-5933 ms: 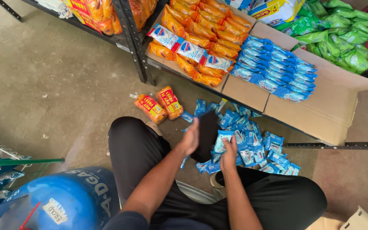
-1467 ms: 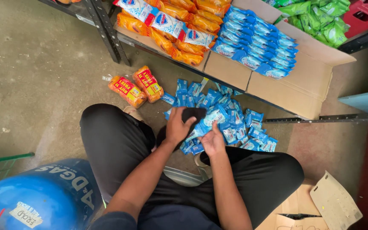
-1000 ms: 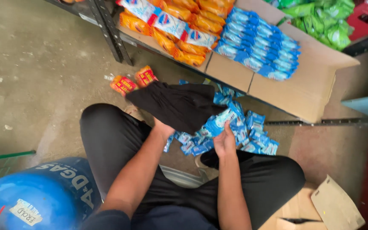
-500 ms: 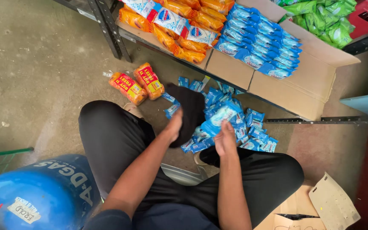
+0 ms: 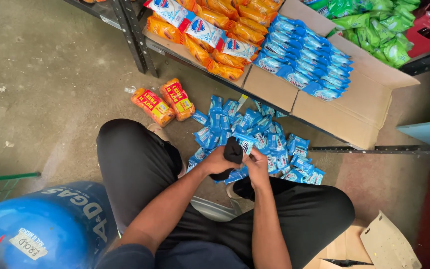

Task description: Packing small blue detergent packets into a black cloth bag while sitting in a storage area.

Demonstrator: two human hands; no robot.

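I sit with my knees apart over a heap of small blue packets (image 5: 255, 134) on the concrete floor. My left hand (image 5: 216, 162) grips a crumpled black plastic bag (image 5: 232, 153) just above the heap. My right hand (image 5: 258, 166) holds the same bag from the right, with a blue packet (image 5: 245, 146) pressed against it at the fingertips. Both hands are close together, touching the bag.
Two orange packs (image 5: 164, 102) lie on the floor to the left of the heap. A low metal shelf (image 5: 135, 37) carries a cardboard box (image 5: 354, 107) of orange, blue and green packets. A blue gas cylinder (image 5: 46, 229) stands at my left; cardboard scraps (image 5: 381, 246) lie at the right.
The black bag, spread wide a second ago, is now bunched small between both hands. My hands have drawn together over the blue heap.
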